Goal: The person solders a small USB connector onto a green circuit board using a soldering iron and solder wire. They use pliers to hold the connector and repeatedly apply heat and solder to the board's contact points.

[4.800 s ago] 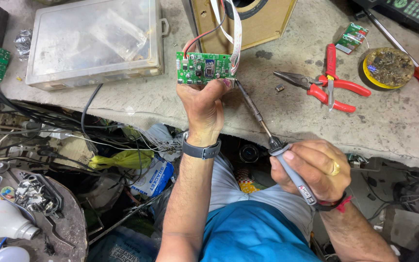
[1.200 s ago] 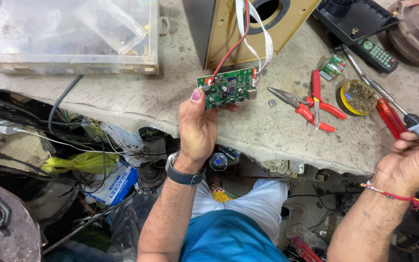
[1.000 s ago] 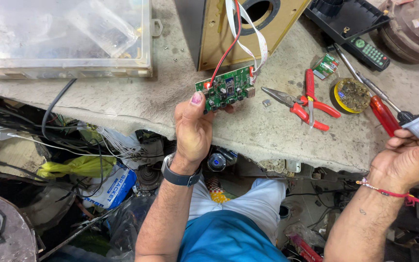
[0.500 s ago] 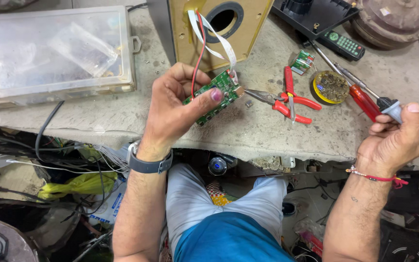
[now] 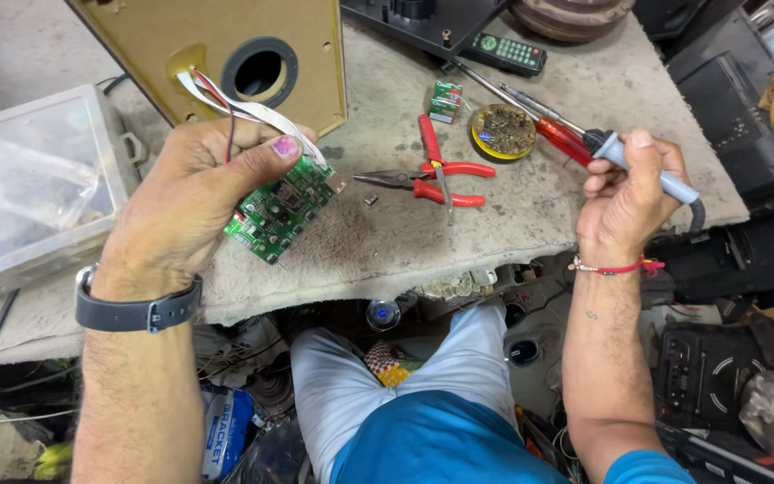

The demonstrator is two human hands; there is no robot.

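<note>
My left hand (image 5: 192, 204) grips a small green circuit board (image 5: 284, 211) by its edge, thumb on top. White ribbon and red wires (image 5: 242, 109) run from the board into a tan wooden speaker box (image 5: 212, 36) behind it. My right hand (image 5: 627, 199) holds a soldering iron (image 5: 602, 148) by its grey handle, its red shaft and metal tip pointing up-left over the bench, well apart from the board.
On the grey bench (image 5: 539, 202) lie red-handled pliers (image 5: 432, 179), a round tin of flux (image 5: 503, 133), a small green board (image 5: 446, 100) and a black remote (image 5: 512, 52). A clear plastic box (image 5: 33, 193) stands at the left. Cluttered electronics fill the floor at the right.
My left hand has drawn the board closer to me and tilted it. My right hand has lifted the soldering iron up over the bench edge. The view has shifted closer.
</note>
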